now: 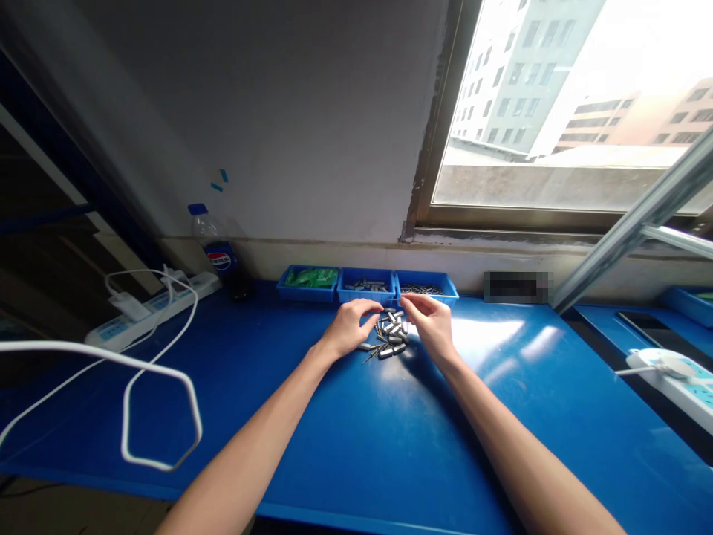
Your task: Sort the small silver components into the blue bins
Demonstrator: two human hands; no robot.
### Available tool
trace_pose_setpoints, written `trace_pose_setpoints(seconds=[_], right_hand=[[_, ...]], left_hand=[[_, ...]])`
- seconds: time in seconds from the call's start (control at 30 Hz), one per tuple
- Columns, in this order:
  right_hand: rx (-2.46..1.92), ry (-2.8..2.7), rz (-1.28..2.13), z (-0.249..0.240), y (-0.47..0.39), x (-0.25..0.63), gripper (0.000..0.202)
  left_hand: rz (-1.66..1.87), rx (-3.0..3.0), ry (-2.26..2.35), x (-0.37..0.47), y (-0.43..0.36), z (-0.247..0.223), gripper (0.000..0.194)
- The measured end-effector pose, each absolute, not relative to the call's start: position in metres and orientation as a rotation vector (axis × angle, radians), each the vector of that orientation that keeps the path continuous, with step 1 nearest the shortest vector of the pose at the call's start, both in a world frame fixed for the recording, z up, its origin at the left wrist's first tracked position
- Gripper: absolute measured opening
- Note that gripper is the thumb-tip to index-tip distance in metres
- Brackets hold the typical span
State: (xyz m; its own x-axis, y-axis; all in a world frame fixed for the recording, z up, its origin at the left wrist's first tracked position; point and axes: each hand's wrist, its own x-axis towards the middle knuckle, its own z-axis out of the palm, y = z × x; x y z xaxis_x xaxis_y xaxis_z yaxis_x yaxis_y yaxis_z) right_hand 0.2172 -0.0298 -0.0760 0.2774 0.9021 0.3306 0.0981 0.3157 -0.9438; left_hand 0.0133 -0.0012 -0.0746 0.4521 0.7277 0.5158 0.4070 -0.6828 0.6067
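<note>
Gleaming blue tabletop [356, 438], piled metal parts [385, 354], bright window [557, 141]

On the left of the frame, a blue-capped bottle [218, 256] of dark drink stands near a white power strip [153, 312] and a looping white cable [83, 349]. A window [557, 178] fills the upper right; another power strip [692, 391] lies at the right edge.
</note>
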Motion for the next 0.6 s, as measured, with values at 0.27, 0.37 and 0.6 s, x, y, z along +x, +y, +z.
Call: trace_pose_setpoints(seconds=[0.27,0.37,0.6], right_hand=[[-1.152,-1.008,0.638,-0.083,-0.024,0.223,0.043],[-1.157,-1.039,0.668,-0.085,-0.024,0.221,0.038],[-1.192,-1.037,0.658,-0.088,-0.023,0.224,0.037]], left_hand=[[0.733,2.553,0.788,0.002,0.005,-0.078,0.033],[0.721,2.549,0.807,-0.001,0.009,-0.083,0.024],[0.771,2.528,0.876,-0.004,0.014,-0.086,0.020]])
